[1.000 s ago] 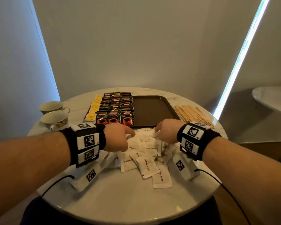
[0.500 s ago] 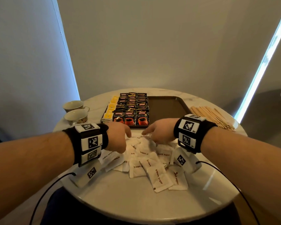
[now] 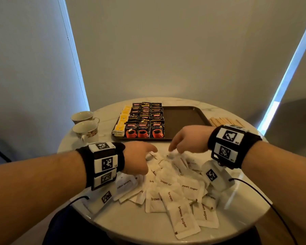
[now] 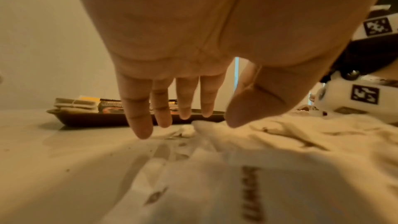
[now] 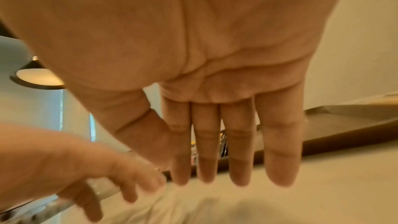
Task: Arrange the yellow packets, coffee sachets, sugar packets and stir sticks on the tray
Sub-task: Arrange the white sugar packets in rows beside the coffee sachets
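A heap of white brown-sugar packets (image 3: 173, 188) lies on the round marble table. Over the heap's far left part hovers my left hand (image 3: 140, 156), fingers straight and pointing down (image 4: 140, 120), holding nothing. My right hand (image 3: 185, 142) hangs over the far right part, its fingers (image 5: 234, 156) straight and together, empty. Behind the heap, the brown tray (image 3: 182, 117) carries rows of red-and-black coffee sachets (image 3: 145, 124) and a column of yellow packets (image 3: 121, 121) on its left half. Wooden stir sticks (image 3: 223, 121) lie on the table right of the tray.
Two white teacups (image 3: 86, 128) stand at the table's left edge. The tray's right half is bare brown surface. Wrist-camera cables run off the table's near edge (image 3: 265, 195). Walls close in behind the table.
Both hands have lifted slightly off the sugar packets and their fingers have straightened. The head view has swung left and drawn closer.
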The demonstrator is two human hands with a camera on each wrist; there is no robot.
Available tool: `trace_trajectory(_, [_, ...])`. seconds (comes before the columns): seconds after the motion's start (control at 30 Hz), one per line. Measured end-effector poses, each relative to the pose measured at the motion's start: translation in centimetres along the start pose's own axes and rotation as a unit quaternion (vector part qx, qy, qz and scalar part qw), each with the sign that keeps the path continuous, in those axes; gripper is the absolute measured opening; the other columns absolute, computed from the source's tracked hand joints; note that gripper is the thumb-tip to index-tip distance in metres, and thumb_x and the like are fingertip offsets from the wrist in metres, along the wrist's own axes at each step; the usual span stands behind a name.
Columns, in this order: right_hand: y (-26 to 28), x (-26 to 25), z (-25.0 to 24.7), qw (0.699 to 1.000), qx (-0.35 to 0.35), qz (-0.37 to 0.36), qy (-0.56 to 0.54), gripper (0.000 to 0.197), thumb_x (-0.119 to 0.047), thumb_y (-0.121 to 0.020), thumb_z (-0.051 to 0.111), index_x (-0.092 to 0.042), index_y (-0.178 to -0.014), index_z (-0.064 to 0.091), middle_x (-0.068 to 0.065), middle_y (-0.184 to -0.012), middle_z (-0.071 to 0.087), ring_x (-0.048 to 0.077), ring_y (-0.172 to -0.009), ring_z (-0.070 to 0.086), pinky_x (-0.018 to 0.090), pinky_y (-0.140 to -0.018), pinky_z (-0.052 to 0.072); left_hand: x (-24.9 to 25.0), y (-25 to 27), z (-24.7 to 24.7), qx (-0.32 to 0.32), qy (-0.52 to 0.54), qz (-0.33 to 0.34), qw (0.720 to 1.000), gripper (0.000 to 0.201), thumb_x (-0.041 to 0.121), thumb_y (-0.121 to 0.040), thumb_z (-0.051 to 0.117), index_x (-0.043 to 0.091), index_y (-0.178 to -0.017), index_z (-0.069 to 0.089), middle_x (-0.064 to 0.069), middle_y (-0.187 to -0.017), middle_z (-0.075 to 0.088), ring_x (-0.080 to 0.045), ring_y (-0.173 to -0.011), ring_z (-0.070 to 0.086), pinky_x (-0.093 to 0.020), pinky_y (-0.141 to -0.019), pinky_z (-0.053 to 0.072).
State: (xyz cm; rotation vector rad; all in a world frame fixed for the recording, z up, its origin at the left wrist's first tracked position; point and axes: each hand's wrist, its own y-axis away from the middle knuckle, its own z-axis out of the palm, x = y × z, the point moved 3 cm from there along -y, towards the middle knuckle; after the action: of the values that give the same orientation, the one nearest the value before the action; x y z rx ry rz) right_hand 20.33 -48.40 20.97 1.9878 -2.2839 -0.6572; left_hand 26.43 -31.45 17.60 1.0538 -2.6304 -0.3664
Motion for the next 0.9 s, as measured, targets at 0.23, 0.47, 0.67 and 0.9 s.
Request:
trace_trajectory(0.23, [-4.0,1.4,-0.8,0.996,0.028,0.072,0.046,0.051,-0.012,-0.097,0.054,-0.031,-0.145,0.056,-0.003,-0.146,0.056,0.021,-0.134,0.050,0.032,-0.108,0.039,-1.0,-1.3,-0.6,0.043,0.041,-0.002,0.998,0.045,0.016,-0.093,0.060,0.034,-0.134,0.063,0.011,-0.129,0.061,-0.009,-0.112,0.059,-0.026,-0.089,0.052])
trace_trajectory(0.47, [-3.9,0.9,-0.2,0.996,0.031,0.069,0.053,0.047,-0.014,-0.102,0.051,-0.022,-0.148,0.053,0.000,-0.150,0.053,0.022,-0.137,0.047,0.031,-0.110,0.037,-2.8,-3.7,-2.6,0.081,-0.009,-0.105,0.991,0.039,0.023,-0.098,0.054,0.013,-0.136,0.062,-0.010,-0.132,0.064,-0.022,-0.110,0.061,-0.034,-0.096,0.052])
trace_trajectory(0.67, [-2.3,1.3,0.4,0.996,0.015,0.068,0.052,0.047,-0.016,-0.102,0.051,-0.022,-0.149,0.052,0.001,-0.152,0.051,0.023,-0.138,0.047,0.033,-0.112,0.036,-2.6,-3.0,-1.8,0.067,-0.024,-0.106,0.992,0.033,0.023,-0.096,0.055,0.015,-0.125,0.069,-0.007,-0.116,0.069,-0.022,-0.104,0.065,-0.034,-0.092,0.055])
trace_trajectory(0.9, [-1.1,1.1,2.4,0.997,0.009,0.068,0.034,0.044,-0.049,-0.098,0.054,-0.022,-0.130,0.067,0.001,-0.130,0.067,0.020,-0.118,0.061,0.039,-0.106,0.048,-2.6,-0.4,-0.7,0.057,-0.002,-0.075,0.996,0.049,0.018,-0.098,0.053,0.020,-0.146,0.057,-0.001,-0.138,0.062,-0.019,-0.120,0.058,-0.029,-0.100,0.050])
